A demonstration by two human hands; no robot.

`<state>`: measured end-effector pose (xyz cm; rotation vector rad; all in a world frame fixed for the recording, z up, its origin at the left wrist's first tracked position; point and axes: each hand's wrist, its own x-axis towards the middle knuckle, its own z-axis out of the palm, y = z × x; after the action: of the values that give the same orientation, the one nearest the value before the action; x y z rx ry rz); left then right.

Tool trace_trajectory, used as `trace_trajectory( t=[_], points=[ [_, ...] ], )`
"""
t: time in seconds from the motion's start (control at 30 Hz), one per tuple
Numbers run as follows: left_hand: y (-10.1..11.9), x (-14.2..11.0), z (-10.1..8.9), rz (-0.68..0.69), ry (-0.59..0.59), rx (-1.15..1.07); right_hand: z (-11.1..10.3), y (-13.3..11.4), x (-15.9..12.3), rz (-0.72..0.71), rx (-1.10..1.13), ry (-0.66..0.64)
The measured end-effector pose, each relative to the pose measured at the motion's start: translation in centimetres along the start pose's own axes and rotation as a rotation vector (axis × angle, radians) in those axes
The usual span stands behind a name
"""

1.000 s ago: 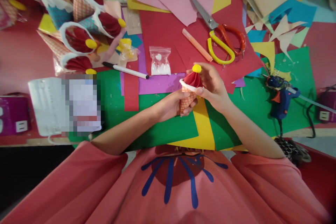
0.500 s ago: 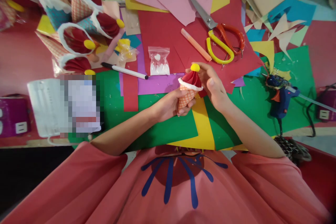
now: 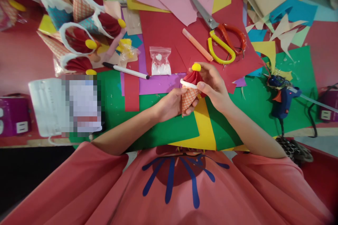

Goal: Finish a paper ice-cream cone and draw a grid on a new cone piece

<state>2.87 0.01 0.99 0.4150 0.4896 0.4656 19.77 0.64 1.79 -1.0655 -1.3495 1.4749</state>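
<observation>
A craft ice-cream cone [image 3: 189, 97] with a checked orange-and-white body, white rim, pleated red top and yellow tip is held upright, slightly tilted, over the green sheet. Round its lower body wrap the fingers of my left hand [image 3: 173, 104], thumb on the near side. My right hand [image 3: 215, 89] closes on the cone's right side, its thumb pressed at the white rim and its fingers behind the red top. Just beyond the cone lie a small clear zip bag [image 3: 160, 61] with white pieces and an orange stick-like item [image 3: 197, 44].
Big scissors [image 3: 211, 24] rest on red paper at the back. A glue gun [image 3: 282, 98] with its cord is at right. Several similar cones [image 3: 76, 38] fill the left back. Nearer are a marker [image 3: 126, 70] and a phone [image 3: 86, 105], partly pixelated. Paper scraps [image 3: 286, 35] lie back right.
My right thumb has come down onto the cone's white rim, where it stood apart before. The cone has turned a little and stands more upright in my left hand.
</observation>
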Motion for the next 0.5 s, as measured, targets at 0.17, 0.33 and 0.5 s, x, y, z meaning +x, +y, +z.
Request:
trace_trajectory(
  t=[0.17,0.33,0.5],
  points=[
    [-0.06,0.02,-0.11,-0.005,-0.016,-0.013,0.02,0.25,0.02,0.007,0.014,-0.004],
    [-0.39,-0.02,0.27,0.021,0.042,0.061,0.2,0.53,-0.11,0.007,0.008,0.028],
    [-0.55,-0.11,0.76,0.108,0.074,0.064,0.01,1.01,-0.15,-0.057,0.034,0.024]
  ],
)
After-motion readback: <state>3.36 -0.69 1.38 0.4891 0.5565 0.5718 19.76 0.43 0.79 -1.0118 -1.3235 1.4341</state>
